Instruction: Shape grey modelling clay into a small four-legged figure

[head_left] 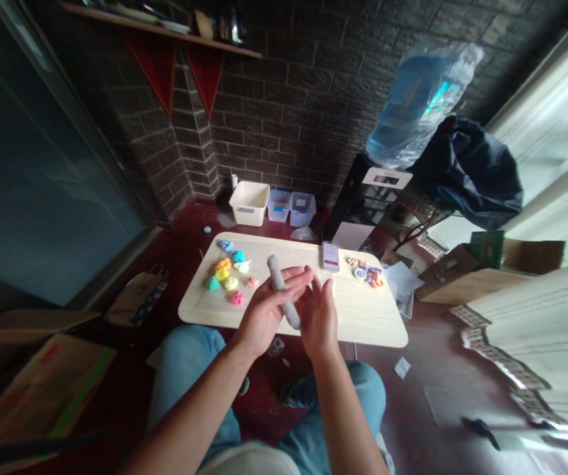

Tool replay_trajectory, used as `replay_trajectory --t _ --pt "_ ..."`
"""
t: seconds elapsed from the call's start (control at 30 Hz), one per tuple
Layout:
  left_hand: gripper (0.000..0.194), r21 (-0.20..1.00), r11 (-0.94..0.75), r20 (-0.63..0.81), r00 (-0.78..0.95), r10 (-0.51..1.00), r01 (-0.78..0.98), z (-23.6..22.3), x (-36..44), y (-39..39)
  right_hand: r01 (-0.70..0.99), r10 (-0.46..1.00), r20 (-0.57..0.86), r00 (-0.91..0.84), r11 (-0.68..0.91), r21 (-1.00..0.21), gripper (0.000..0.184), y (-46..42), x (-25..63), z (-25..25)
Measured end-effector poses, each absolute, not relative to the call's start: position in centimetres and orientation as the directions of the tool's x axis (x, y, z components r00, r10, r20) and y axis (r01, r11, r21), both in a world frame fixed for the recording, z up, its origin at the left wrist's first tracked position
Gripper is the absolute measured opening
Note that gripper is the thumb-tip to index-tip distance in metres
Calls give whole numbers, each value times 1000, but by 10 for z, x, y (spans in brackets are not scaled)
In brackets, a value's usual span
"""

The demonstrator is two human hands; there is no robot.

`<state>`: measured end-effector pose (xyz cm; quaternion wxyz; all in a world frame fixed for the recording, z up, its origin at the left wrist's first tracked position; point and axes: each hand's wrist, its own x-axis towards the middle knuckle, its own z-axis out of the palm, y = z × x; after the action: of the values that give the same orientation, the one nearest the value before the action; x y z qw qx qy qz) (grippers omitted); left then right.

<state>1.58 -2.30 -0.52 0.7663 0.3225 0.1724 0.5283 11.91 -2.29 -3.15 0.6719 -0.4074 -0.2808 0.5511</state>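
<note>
The grip of the left hand point(262, 307) is closed around a grey roll point(291, 313), with the thumb lying across it and the fingers behind. The roll slants, its upper end leaning toward the far left of the table point(363, 323), and it is held over the middle of the table's near half. The right hand point(320, 318) is just beside it, its grip unclosed, with the palm turned toward the left hand and the fingers loosely bent; whether it touches the roll's lower end I cannot tell.

On the left part of the table, several soft, clay-like lumps lie in a loose cluster on a clear textured sheet point(264, 251). Among them are a blue lump point(225, 245), a turquoise lump point(238, 256), a green lump point(213, 284) and a pink lump point(237, 298), the last nearest the table's near edge. At the table's far edge, right of its middle, lies a phone point(330, 257) with its screen lit. Near the table's right end is a group of small orange and purple pieces point(375, 278), a white ring-like piece point(359, 273) among them.

On the floor beyond the table stand a cream bin point(250, 212) and two clear boxes point(303, 211). Past the table's far right corner is a water dispenser point(357, 204) bearing a plastic-wrapped bottle point(407, 105). A paper bag point(132, 300) lies left of the table; an open cardboard box point(491, 284) sits to its right.
</note>
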Motion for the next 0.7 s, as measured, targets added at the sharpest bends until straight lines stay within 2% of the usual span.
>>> replay_trajectory --t 0.13,0.27,0.37,0.53,0.7 --pt "46 694 207 111 386 916 -689 -9 29 -37 -389 948 22 319 152 -909 70 -16 108 -25" --pt "65 688 173 103 331 938 -705 -9 27 -24 -272 973 56 225 117 -955 67 -36 82 -29" --pt "65 662 249 -3 329 944 -707 -10 24 -8 -222 978 58 200 103 -969 69 -48 70 -35" --pt "64 587 409 -98 440 893 -699 -12 37 -17 -208 918 -18 395 70 -976 74 -26 86 -24" --pt "63 527 434 -167 412 896 -730 -19 35 -12 -174 956 12 292 65 -983 72 -39 78 -30"
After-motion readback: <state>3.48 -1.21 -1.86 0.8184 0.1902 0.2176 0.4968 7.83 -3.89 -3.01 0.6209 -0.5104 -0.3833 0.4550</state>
